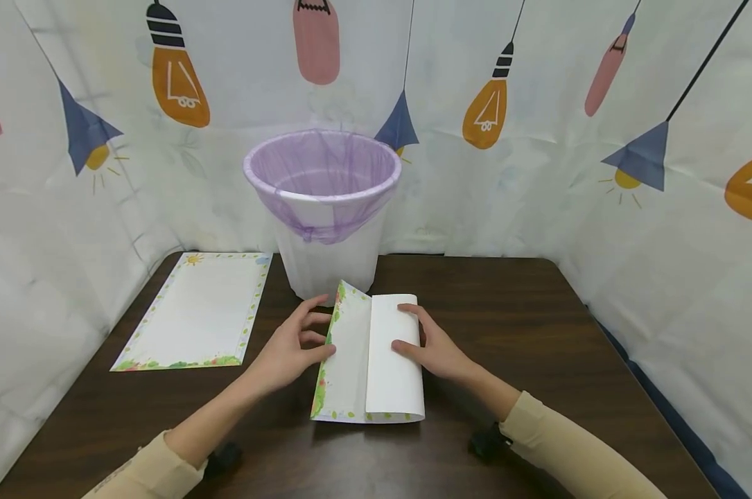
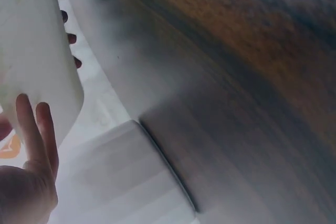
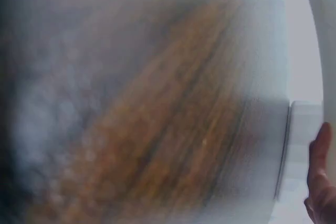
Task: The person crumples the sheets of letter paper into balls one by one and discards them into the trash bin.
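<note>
1. Your left hand and right hand pinch one partly folded, leaf-bordered sheet at lower centre of the frame, fingers gripping opposite sides.
2. A second bordered sheet lies flat at centre left on your surface.
3. One white bin with purple liner stands upper centre.

I see a bin on the counter, behind the held sheet between left hand and right hand; another sheet lies farther left

The table and paper are seen forward and down from the head, and shared, closer and tilted, by both wrist views.
</note>
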Demonstrator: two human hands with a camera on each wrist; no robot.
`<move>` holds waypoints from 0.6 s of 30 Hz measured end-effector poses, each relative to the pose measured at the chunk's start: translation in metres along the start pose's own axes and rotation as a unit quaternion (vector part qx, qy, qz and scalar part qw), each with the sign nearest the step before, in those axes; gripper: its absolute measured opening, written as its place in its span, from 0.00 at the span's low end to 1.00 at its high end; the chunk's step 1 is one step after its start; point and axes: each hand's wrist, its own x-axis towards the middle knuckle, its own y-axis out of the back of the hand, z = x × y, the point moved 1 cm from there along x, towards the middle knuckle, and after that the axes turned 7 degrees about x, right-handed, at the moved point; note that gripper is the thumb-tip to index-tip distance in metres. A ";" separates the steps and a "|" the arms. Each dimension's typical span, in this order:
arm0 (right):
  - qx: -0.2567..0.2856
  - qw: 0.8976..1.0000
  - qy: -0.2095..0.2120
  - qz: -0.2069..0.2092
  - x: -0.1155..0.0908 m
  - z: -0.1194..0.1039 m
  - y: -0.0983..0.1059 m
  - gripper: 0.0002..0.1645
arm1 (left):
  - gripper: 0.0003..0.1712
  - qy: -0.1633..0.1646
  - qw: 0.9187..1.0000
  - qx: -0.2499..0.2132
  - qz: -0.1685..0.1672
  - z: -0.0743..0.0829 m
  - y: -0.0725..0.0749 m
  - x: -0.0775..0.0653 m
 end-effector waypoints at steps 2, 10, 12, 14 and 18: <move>-0.007 1.000 0.014 0.016 0.001 -0.001 0.000 0.43 | 0.39 0.007 0.999 -0.048 0.001 0.000 0.000 0.002; -0.040 0.995 0.074 0.062 0.003 -0.010 -0.001 0.43 | 0.23 -0.042 0.983 -0.158 -0.084 0.000 -0.007 0.009; -0.043 0.993 0.084 0.070 0.003 -0.014 -0.001 0.43 | 0.25 -0.059 0.979 -0.165 -0.107 0.000 -0.009 0.010; -0.042 0.992 0.089 0.074 0.004 -0.017 -0.001 0.42 | 0.29 -0.075 0.976 -0.161 -0.123 -0.002 -0.011 0.012; -0.033 0.992 0.094 0.078 0.005 -0.021 -0.002 0.42 | 0.34 -0.076 0.978 -0.139 -0.137 -0.003 -0.016 0.015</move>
